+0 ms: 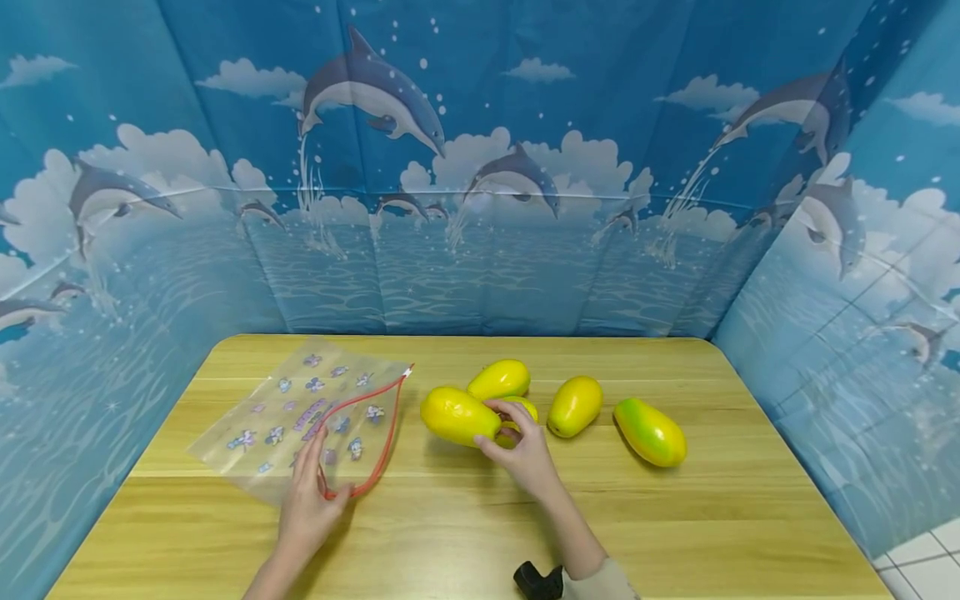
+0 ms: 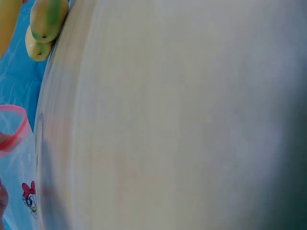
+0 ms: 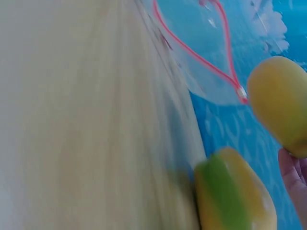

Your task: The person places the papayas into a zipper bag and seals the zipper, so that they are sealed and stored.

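Observation:
On the left of the table, in the head view, lies a clear zip bag (image 1: 292, 408) with cartoon prints and a red zip edge; its mouth gapes to the right. My left hand (image 1: 311, 492) pinches the near side of that red rim. A yellow papaya (image 1: 459, 415) is held by its right end in my right hand (image 1: 525, 454), lifted just right of the bag's mouth. The right wrist view also shows this papaya (image 3: 280, 103), with fingertips under one end. Behind the right hand sit two more papayas, one (image 1: 501, 379) plain, the other (image 1: 521, 408) partly covered.
Farther right on the wooden table (image 1: 450, 533) lie a yellow papaya (image 1: 575, 406) and a green-streaked one (image 1: 651, 432). A dolphin-print curtain (image 1: 480, 267) hangs behind the table and along both sides. A black device (image 1: 538, 581) is at my right wrist.

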The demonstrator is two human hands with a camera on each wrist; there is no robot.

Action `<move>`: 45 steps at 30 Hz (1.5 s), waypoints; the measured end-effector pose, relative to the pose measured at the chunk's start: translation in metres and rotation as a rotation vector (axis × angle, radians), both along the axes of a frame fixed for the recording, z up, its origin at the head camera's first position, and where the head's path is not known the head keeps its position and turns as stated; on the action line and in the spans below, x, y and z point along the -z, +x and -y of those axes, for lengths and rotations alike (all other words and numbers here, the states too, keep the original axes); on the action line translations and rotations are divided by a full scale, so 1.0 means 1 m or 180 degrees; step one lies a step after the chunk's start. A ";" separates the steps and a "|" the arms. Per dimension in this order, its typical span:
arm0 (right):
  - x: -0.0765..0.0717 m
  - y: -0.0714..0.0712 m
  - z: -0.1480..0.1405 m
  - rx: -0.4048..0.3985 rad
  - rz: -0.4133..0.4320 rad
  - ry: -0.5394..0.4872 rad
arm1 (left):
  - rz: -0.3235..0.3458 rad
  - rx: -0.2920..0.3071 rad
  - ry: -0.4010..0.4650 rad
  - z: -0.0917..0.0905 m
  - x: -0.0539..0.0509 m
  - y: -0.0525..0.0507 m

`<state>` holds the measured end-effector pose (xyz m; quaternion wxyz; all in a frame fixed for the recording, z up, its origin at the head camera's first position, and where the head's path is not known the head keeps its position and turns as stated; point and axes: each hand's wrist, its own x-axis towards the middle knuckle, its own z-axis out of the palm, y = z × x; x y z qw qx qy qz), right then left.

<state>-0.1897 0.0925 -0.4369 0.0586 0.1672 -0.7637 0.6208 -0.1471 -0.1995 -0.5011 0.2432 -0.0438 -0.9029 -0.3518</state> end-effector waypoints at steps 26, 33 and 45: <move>0.056 -0.008 0.071 -0.0482 -0.0270 0.0400 | -0.0300 0.0140 -0.0089 -0.008 0.001 0.000; 0.057 -0.012 0.082 -0.0519 -0.0340 0.0606 | -0.0312 0.0230 -0.0083 -0.011 0.001 -0.001; 0.057 -0.013 0.099 -0.0533 -0.0544 0.0847 | -0.0411 0.0321 -0.0144 -0.016 0.002 -0.002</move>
